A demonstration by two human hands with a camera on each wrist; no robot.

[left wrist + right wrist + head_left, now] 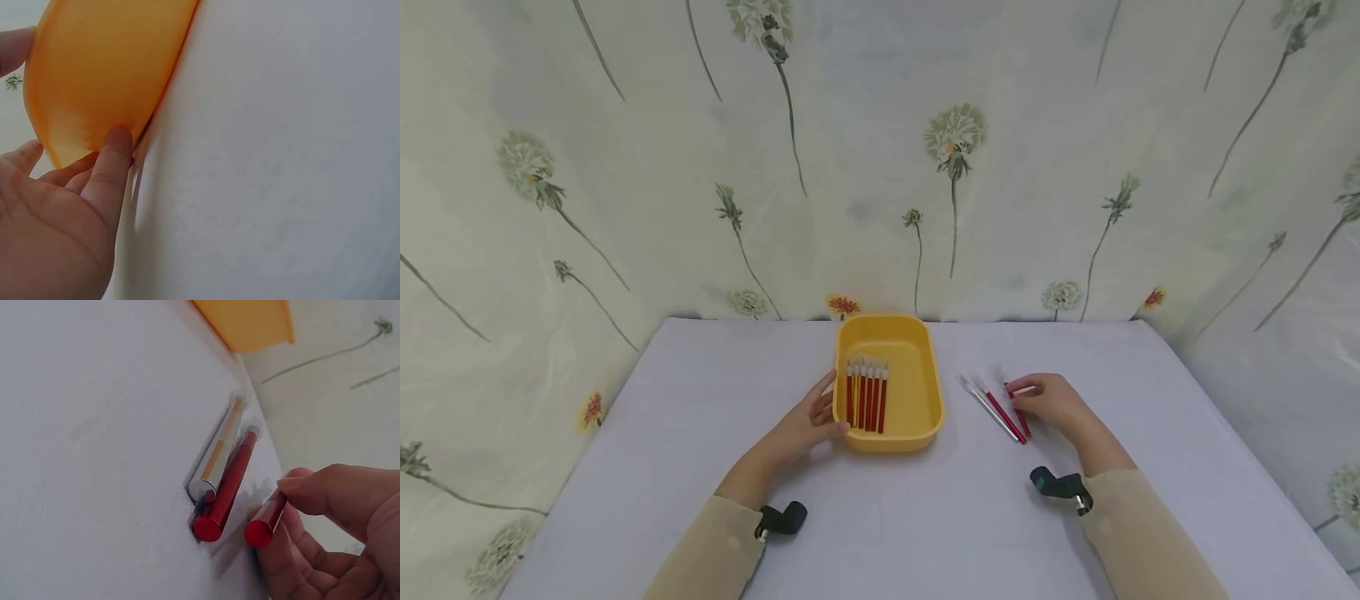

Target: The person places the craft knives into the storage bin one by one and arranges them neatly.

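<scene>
My left hand (811,419) holds the near-left side of a yellow plastic tray (925,379), its thumb at the near corner and its other fingers along the outer wall. Several slim, pen-like sticks (867,400), mostly red with pale tips, lie side by side in the tray's left part. To the right of the tray, my right hand (1051,402) pinches a red pen-like stick (265,522) between thumb and fingers, its flat red end towards the wrist camera. Just left of that hand, another red stick (228,487) and a silver one (215,453) lie together on the table.
A white cloth (955,517) covers the table, which meets a curtain (865,167) with a dandelion print at its back edge. Dark wrist cameras (1060,483) sit on both sleeves.
</scene>
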